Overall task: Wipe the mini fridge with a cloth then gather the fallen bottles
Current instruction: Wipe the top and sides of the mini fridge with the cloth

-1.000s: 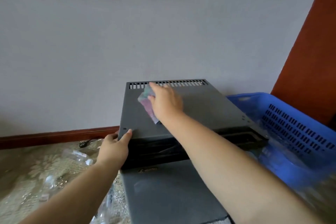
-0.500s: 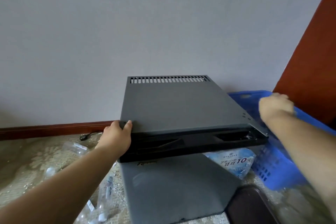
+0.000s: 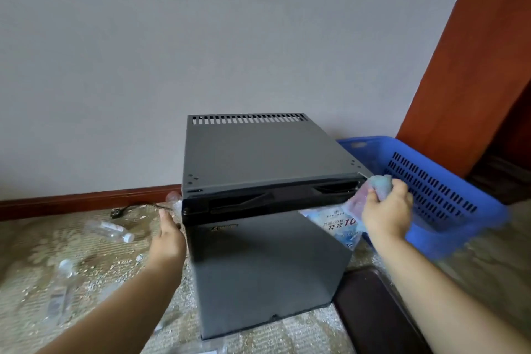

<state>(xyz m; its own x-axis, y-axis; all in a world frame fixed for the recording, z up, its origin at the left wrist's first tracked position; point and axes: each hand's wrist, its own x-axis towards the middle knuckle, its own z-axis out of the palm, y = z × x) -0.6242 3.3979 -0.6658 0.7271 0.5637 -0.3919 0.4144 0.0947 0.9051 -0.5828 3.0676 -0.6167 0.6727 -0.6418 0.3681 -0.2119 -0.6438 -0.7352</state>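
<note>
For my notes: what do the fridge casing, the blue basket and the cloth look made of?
The fridge: probably painted sheet metal, matte grey, with punched vent slots and screw holes. The basket: moulded plastic, glossy blue, slotted walls. The cloth: soft fabric, perhaps microfibre, since it bunches in the right hand.

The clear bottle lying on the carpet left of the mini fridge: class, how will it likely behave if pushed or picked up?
The clear bottle lies on its side, so a push would probably roll it, though the rough carpet may slow it. It looks empty, so likely light. Its thin see-through wall would probably dent under a squeeze.
</note>
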